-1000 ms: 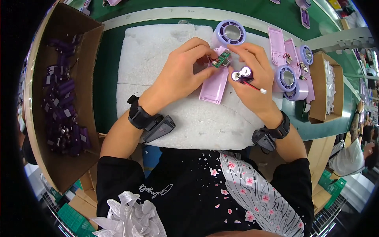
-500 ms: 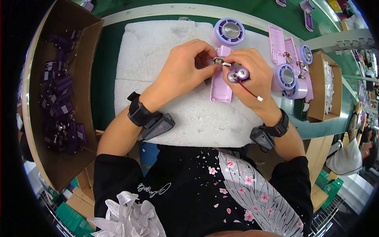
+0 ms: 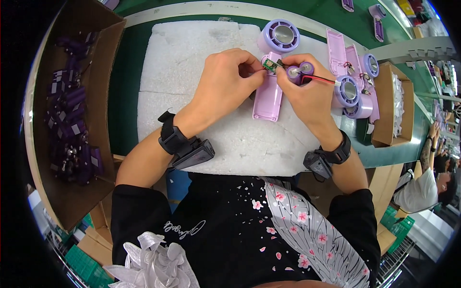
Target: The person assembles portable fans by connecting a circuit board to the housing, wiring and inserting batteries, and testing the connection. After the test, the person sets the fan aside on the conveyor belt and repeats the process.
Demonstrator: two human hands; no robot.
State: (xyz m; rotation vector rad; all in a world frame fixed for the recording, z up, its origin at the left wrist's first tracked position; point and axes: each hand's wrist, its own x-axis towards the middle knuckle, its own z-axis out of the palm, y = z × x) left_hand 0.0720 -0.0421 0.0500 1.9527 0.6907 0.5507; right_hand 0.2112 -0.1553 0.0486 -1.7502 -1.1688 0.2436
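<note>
A small green circuit board [image 3: 270,65] is held over the handle of a handheld fan. My left hand [image 3: 229,81] is closed, its thumb and forefinger pinching the board's left edge. My right hand [image 3: 309,98] is closed round a purple two-cell battery pack [image 3: 300,72], its thumb and fingertips at the board's right side. Red and black leads run rightward from the pack to a small white plug. Beneath both hands lies the open pink handle shell [image 3: 267,102], joined to the purple fan head [image 3: 282,34]. Fingers partly hide the board.
A white foam pad [image 3: 192,53] lies under the work. At left stands a cardboard box [image 3: 103,96] of purple battery packs. More fan parts [image 3: 346,91] and a small carton of white pieces [image 3: 406,103] sit at right. A person in white [image 3: 418,189] is farther right.
The circuit board has turned so its green face shows. My right hand has tilted the battery pack up and rightward, swinging its leads to the right.
</note>
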